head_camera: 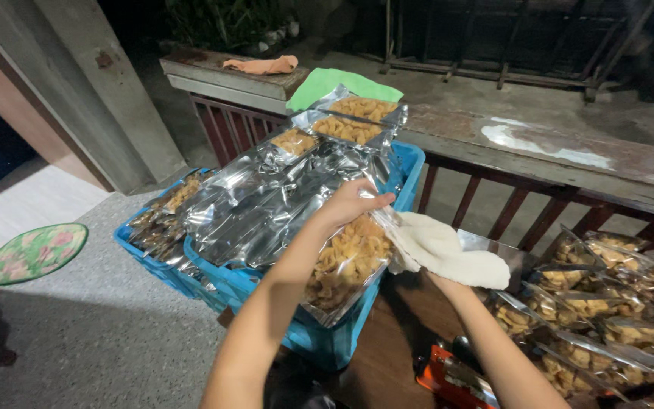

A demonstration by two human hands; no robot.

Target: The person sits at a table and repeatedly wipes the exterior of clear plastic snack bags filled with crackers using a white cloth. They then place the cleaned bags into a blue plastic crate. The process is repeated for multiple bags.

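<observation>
Silver foil and clear film make up the snack pouch (348,261) at the centre, its transparent face showing golden-yellow fried chips packed inside. It lies tilted over the near corner of a large blue plastic crate (410,163), its long axis running from upper right down to lower left, with the mouth end uppermost. The person's left hand (352,201) is closed on that top edge, fingers curled over the foil. The right hand (439,276) is mostly hidden beneath a white cloth (448,254) it grips, the cloth pressed against the pouch's upper right corner. More filled pouches (266,204) are heaped in the crate, a smaller blue crate (149,254) sits to its left, and another batch of pouches (607,303) lies on the wooden table (395,341) at right. A green cloth (334,82) rests on the railing ledge behind.
</observation>
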